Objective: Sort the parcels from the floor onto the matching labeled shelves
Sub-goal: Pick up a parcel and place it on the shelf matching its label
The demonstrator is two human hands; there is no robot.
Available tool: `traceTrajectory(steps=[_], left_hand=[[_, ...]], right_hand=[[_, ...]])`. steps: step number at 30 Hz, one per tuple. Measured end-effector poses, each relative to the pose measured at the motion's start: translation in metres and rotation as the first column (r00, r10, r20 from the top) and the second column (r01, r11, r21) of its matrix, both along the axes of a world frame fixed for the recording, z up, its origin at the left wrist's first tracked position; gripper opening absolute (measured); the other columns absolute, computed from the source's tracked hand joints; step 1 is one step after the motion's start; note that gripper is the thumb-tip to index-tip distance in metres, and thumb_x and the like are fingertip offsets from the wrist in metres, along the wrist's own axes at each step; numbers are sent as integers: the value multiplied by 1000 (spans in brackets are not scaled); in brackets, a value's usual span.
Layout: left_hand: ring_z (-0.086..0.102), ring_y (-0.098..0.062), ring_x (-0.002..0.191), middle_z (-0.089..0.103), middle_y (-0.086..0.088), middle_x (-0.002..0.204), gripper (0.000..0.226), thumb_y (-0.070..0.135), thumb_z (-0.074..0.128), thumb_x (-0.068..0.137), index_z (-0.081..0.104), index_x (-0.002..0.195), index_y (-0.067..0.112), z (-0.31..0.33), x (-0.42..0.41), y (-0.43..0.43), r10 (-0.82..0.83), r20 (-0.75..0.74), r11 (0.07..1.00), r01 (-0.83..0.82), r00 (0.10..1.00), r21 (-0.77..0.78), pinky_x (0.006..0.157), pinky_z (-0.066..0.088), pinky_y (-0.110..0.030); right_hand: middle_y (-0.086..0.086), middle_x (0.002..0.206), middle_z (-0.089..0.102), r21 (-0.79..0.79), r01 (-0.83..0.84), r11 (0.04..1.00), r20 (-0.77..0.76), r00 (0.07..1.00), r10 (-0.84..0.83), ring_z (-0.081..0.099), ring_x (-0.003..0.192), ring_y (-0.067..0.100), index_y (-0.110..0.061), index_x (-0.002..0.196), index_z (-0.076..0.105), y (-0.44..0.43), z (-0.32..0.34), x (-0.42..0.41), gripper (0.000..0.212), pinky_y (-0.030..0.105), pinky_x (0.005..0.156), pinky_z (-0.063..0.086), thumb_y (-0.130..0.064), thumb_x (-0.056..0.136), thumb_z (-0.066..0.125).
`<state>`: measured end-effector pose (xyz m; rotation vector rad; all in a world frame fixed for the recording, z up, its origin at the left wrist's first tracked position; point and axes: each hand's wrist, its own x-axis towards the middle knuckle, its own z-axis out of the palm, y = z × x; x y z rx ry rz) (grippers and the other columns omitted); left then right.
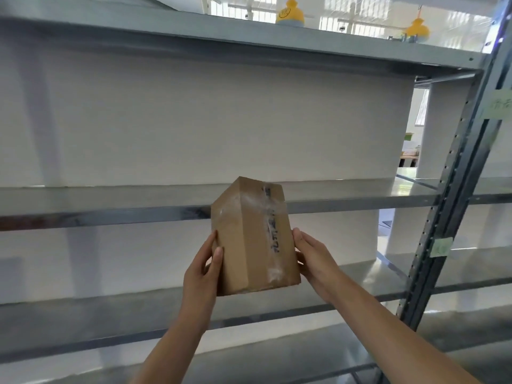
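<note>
A brown cardboard parcel [253, 236], sealed with clear tape and marked with dark handwriting, is held up in front of a grey metal shelf rack. My left hand [201, 271] grips its left side with the thumb on the front face. My right hand [313, 259] grips its right side. The parcel's top end reaches the level of the middle shelf [110, 199], which has nothing on it. A lower shelf [83, 314] lies behind my forearms.
The rack's perforated upright [448, 195] stands at the right with green paper labels [496, 105] stuck on it, and a second label [442, 246] lower down. Two yellow toys [290, 12] sit on the top shelf. A white wall backs the shelves.
</note>
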<state>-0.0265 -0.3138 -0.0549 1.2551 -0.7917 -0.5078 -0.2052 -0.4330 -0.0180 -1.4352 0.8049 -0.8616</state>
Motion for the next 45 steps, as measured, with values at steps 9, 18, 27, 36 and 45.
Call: traceTrajectory(steps=[9,18,27,36,45], left_hand=[[59,-8,127,58,16,144,40,41,43,107,49,145,50,-1,11,4,-33,12,999,33,999,1,89,57,-21],[69,-8,114,68,20,128,46,67,31,100,49,140,54,22,5,1,-70,12,996,69,997,55,86,59,-28],[45,5,109,52,3,117,43,48,16,110,44,142,42,9,19,1,-100,320,954,-1,942,300,112,40,-44],[50,-12,124,53,1,125,51,59,20,104,47,144,44,13,12,-1,-56,246,967,-9,968,255,113,39,-43],[48,-18,131,48,4,130,59,66,22,98,47,143,36,7,6,0,-34,148,964,-7,988,265,118,37,-53]], right_hand=[[4,120,73,83,-207,975,9,978,207,64,120,27,-34,117,73,8,10,18,45,50,110,44,-53,103,35],[-7,125,70,34,-330,943,26,944,329,64,117,14,-40,136,53,5,20,21,43,33,94,53,-56,98,40],[-5,117,73,-87,-220,972,-26,975,219,72,102,12,-34,129,62,-6,17,14,36,25,78,58,-45,95,56],[-3,110,74,-35,-107,994,-3,994,107,71,101,17,-18,114,64,-7,18,20,48,28,80,59,-57,90,50],[1,128,66,-7,-175,985,-32,984,174,64,117,23,-24,126,58,-10,10,19,50,38,101,54,-54,86,56]])
